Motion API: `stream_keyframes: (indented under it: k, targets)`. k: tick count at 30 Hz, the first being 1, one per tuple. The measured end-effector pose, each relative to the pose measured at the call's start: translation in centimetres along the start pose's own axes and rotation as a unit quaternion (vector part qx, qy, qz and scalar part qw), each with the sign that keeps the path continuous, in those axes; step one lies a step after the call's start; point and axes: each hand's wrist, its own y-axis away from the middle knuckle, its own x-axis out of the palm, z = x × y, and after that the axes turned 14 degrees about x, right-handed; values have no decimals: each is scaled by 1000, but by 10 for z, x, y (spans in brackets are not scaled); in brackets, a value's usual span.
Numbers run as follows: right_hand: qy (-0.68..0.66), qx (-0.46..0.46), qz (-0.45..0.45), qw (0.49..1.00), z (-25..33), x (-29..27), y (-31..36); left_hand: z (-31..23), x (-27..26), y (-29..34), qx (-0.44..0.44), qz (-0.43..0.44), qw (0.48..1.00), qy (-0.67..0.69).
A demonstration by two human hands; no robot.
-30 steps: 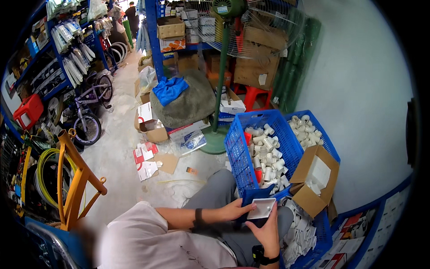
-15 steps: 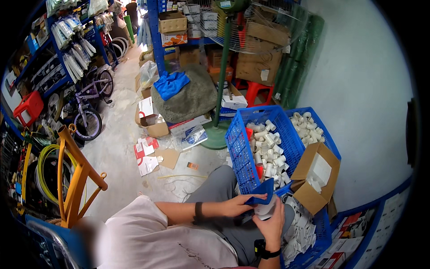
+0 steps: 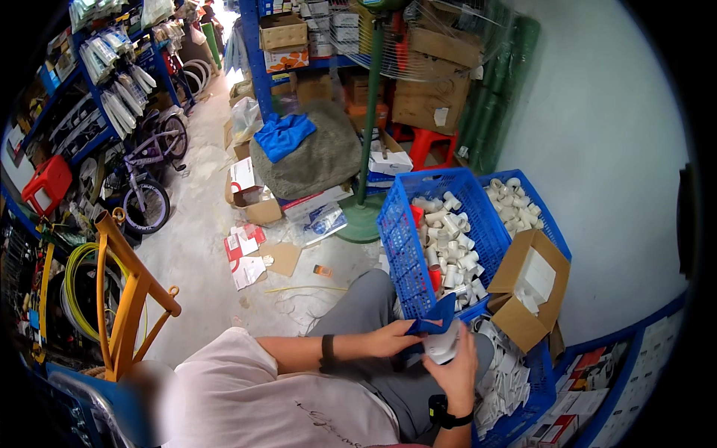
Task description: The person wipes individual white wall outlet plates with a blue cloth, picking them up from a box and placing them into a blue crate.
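My left hand (image 3: pixel 392 340) is closed on the lower edge of a folded dark blue sheet (image 3: pixel 437 317), whose material I cannot make out. Pinched in my right hand (image 3: pixel 457 366) is a white, smooth, rounded plastic piece (image 3: pixel 442 347), pressed close to the sheet above my lap. Fingers cover part of the piece, so its exact kind is hidden. Just beyond my hands stands a blue plastic crate (image 3: pixel 403 250) of white pipe fittings (image 3: pixel 452 246). Beside my right knee, a lower blue crate (image 3: pixel 545 381) holds many flat white pieces (image 3: pixel 504 381).
An open cardboard box (image 3: pixel 549 276) leans at the right, in front of a second blue crate (image 3: pixel 556 198) of fittings. A green fan stand (image 3: pixel 362 224) rises beyond the crates. An orange metal frame (image 3: pixel 123 299) stands at left. Torn cartons (image 3: pixel 243 257) lie on the floor.
The white piece shows more plainly between my hands, and the blue sheet has tilted slightly upward. Both hands keep their hold; the whole view has shifted a little.
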Motion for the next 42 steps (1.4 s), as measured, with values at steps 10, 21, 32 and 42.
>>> stream_keyframes:
  k: [10,21,32,42]
  targets:
    - [-39,1,-39,998,-4,3,0,1,2,-2,-57,-8,998,22]
    - [-63,22,-93,993,-11,-6,-4,-8,1,1,-151,-128,952,236]
    - [-54,-63,32,996,8,20,6,12,-2,-1,-263,-107,900,332]
    - [-100,-58,-22,993,19,20,8,26,-6,-6,-277,-147,839,444]
